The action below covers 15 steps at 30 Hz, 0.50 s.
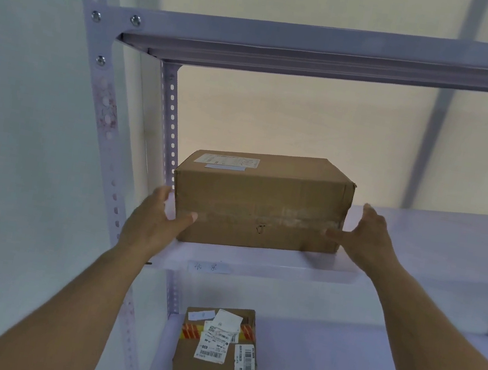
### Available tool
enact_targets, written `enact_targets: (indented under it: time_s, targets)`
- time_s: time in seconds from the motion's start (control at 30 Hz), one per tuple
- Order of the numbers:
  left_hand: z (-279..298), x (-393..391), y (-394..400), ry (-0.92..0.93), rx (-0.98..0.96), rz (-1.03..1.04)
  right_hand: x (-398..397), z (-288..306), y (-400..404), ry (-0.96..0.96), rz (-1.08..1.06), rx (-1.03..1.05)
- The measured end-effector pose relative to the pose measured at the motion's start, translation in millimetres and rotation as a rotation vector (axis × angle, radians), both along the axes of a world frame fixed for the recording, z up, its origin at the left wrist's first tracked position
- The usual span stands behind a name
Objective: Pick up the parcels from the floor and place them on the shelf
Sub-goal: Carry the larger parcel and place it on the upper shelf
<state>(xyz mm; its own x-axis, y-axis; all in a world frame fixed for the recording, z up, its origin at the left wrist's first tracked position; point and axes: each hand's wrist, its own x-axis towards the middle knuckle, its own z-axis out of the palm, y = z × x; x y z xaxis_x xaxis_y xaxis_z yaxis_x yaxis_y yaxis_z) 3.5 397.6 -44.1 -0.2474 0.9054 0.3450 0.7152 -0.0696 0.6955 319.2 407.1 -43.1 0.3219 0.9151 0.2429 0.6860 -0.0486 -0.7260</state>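
Parcel [260,201] at shelf [417,242] front-left edge | both hands clasp its ends

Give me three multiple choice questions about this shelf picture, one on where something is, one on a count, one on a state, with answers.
1. Where is the sticker-covered box?
A. on the shelf level below the big box
B. on top of the big box
C. in the left hand

2. How many cardboard boxes show?
A. one
B. two
C. four

3. How is the big box?
A. hanging in the air
B. flattened
C. resting on the shelf board

Answers: 1 A, it sits on the lower board. 2 B, one per level. 3 C, its base lies on the board, with the left hand and right hand at its ends.
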Motion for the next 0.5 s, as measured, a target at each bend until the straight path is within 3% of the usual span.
enact_targets:
  time_s: [0.27,0.5]
  targets:
    - [15.8,12.6,-32.7,-0.017,0.326,0.041,-16.2,17.1,-37.5,0.047,0.022,0.137]
    - [38.2,29.6,-62.5,0.086,0.654,-0.026,-22.8,37.7,-66.5,0.188,0.051,0.428]
